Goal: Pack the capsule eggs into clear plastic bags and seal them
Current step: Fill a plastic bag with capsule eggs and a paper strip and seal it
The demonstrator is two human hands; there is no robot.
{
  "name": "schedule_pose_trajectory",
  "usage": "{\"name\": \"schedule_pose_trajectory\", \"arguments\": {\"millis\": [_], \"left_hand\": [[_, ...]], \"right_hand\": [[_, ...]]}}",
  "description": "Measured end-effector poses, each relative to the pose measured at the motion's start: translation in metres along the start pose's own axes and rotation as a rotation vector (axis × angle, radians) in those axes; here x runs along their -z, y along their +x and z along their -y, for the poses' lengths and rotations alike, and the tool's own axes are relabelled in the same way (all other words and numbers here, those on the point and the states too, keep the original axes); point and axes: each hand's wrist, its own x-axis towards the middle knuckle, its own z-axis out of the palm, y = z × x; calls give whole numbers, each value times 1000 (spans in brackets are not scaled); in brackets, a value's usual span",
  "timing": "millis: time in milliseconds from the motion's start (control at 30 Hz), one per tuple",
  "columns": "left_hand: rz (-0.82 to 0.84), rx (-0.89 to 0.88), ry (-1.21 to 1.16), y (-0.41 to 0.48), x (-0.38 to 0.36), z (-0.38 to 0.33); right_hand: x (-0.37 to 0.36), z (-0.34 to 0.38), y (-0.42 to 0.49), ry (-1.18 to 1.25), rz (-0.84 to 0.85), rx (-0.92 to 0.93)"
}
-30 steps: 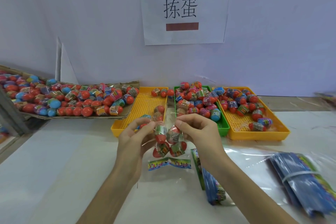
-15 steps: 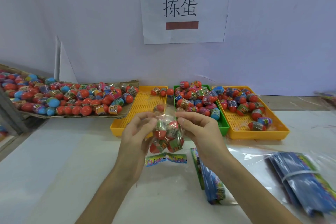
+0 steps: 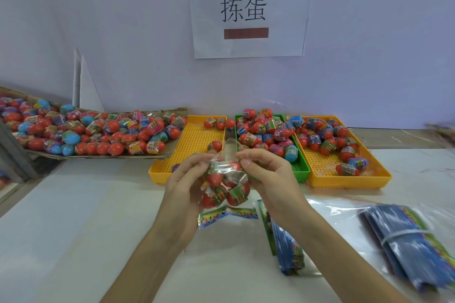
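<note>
A clear plastic bag with several red capsule eggs inside hangs above the white table, its colourful printed bottom strip dangling below. My left hand pinches the bag's top at the left side. My right hand pinches the top at the right side. The bag's open mouth sticks up between my fingertips. Loose capsule eggs fill the green tray and lie in two yellow trays behind my hands.
A cardboard tray heaped with red and blue capsule eggs sits at the left. Stacks of unused printed bags lie on the table at the right. A paper sign hangs on the wall.
My hands have drawn closer together at the bag's top, and the eggs have bunched lower into the bag. The bag has risen slightly.
</note>
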Motion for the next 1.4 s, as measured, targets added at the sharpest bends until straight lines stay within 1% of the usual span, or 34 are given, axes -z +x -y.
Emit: {"name": "schedule_pose_trajectory", "arguments": {"millis": [133, 200, 300, 433, 567, 700, 867, 1000, 1167, 1300, 1400], "left_hand": [[44, 39, -5, -2, 2, -2], [101, 60, -80, -4, 1, -3], [199, 76, -197, -5, -1, -4], [264, 118, -339, -5, 1, -6], [284, 152, -367, -4, 3, -6], [290, 186, -420, -4, 5, -4], [306, 175, -413, -5, 3, -5], [292, 145, -328, -7, 3, -1], [302, 97, -300, -9, 4, -3], [326, 194, -334, -8, 6, -1], [336, 212, -345, -8, 5, -2]], "right_hand": [[-2, -1, -1, -5, 117, 12], [-4, 0, -1, 4, 166, 38], [-5, 0, -1, 59, 189, 46], [-7, -2, -2, 106, 249, 46], [-6, -5, 0, 53, 204, 51], [-8, -1, -3, 32, 197, 41], [-10, 0, -6, 90, 210, -10], [-10, -1, -7, 133, 228, -63], [-8, -5, -6, 190, 251, -100], [-7, -8, -5, 197, 267, -70], [-5, -9, -5, 209, 257, -42]]}}
